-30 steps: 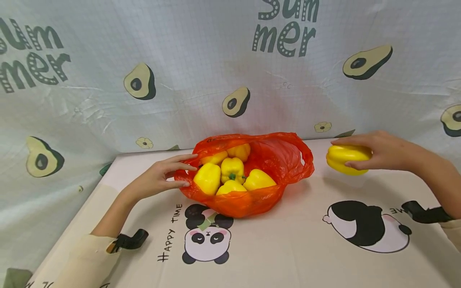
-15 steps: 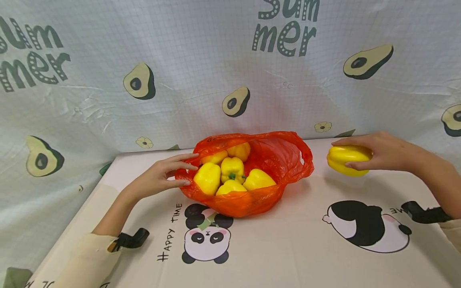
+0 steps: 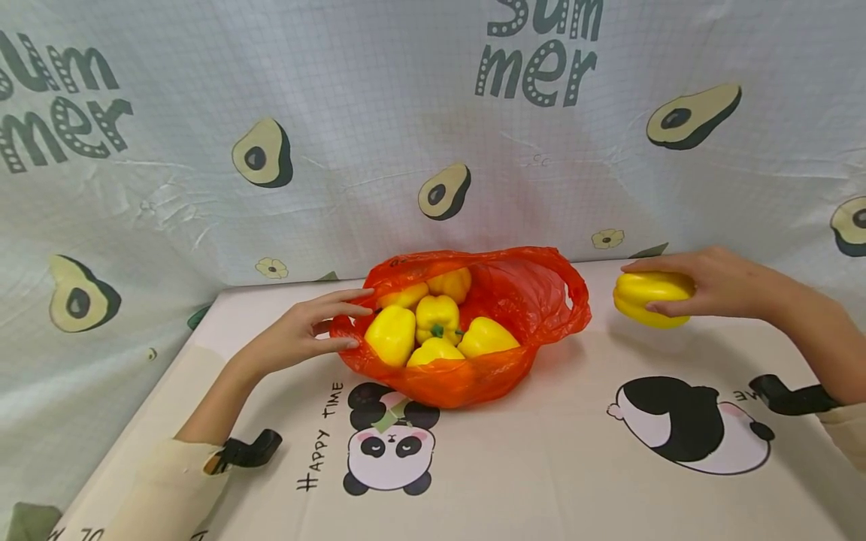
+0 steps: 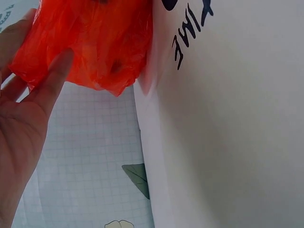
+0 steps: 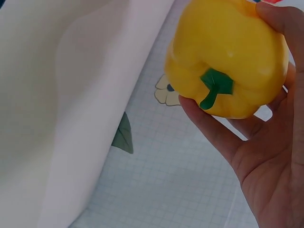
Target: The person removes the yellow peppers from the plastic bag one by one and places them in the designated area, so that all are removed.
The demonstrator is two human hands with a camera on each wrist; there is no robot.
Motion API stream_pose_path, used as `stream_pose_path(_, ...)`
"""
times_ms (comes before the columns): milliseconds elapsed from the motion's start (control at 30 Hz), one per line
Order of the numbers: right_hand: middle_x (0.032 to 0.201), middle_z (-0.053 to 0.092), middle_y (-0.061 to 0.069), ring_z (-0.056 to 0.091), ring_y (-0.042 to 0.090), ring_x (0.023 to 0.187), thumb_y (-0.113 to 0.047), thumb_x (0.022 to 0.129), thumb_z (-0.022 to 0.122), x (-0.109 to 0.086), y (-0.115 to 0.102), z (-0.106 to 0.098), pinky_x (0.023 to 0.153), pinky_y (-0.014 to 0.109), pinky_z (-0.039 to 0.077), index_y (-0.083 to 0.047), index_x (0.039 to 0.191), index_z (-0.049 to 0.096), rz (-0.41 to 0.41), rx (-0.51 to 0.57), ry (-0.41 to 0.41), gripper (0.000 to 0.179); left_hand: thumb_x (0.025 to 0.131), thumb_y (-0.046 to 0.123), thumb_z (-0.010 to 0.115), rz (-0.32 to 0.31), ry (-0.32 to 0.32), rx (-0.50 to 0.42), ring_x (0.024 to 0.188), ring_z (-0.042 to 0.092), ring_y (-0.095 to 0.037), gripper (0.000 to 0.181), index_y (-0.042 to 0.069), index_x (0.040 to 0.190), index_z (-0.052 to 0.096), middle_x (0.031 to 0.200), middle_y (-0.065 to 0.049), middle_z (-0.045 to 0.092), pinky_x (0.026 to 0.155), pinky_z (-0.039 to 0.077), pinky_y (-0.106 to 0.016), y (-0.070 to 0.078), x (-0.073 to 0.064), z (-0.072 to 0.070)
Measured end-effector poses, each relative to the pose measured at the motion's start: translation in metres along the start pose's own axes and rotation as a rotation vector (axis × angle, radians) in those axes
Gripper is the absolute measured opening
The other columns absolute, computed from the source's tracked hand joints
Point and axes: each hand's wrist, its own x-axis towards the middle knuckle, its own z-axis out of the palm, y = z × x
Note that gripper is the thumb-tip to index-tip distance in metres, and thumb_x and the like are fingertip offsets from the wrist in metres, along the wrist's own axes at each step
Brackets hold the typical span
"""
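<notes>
So, the left hand point(image 3: 301, 332) pinches the red bag point(image 3: 460, 387) (presumably to steady it); the right hand point(image 3: 734, 284) grips a yellow pepper point(image 3: 646, 293) above the table point(image 3: 514, 466).

Your peppers point(image 5: 213, 52) yellow, stems point(image 5: 219, 81) green; bag point(image 3: 453, 385) before you translucent red; your sleeves point(image 3: 165, 481) cream; tablecloth point(image 3: 514, 466) off-white, black-and-white pandas point(image 3: 390, 458); backdrop point(image 3: 352, 105) pale grey, fine grid, green avocados point(image 3: 262, 152), grey-green lettering point(image 3: 539, 71).
</notes>
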Motion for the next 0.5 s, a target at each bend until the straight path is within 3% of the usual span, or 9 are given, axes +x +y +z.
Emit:
stream_pose_path(200, 0.105, 0.069, -0.007, 0.048, 0.009, 0.071, -0.037, 0.084, 0.08, 0.0017, -0.0004, 0.0003, 0.06, 0.026, 0.038, -0.024, 0.136, 0.064, 0.0, 0.014, -0.006, 0.056, 0.09, 0.021, 0.079, -0.017, 0.02, 0.02, 0.114, 0.055, -0.02, 0.06, 0.013, 0.145, 0.058, 0.154, -0.004, 0.049, 0.076, 0.052, -0.026, 0.0, -0.0013, -0.0006)
stream_pose_path(500, 0.115, 0.071, 0.0, 0.05, 0.013, 0.075, -0.037, 0.084, 0.081, 0.0024, 0.004, 0.0034, 0.062, 0.028, 0.04, -0.023, 0.136, 0.065, 0.024, 0.034, -0.01, 0.056, 0.089, 0.019, 0.08, 0.008, 0.022, 0.017, 0.116, 0.055, -0.022, 0.059, 0.011, 0.144, 0.059, 0.154, -0.006, 0.049, 0.075, 0.052, -0.025, -0.0018, -0.0016, -0.0001)
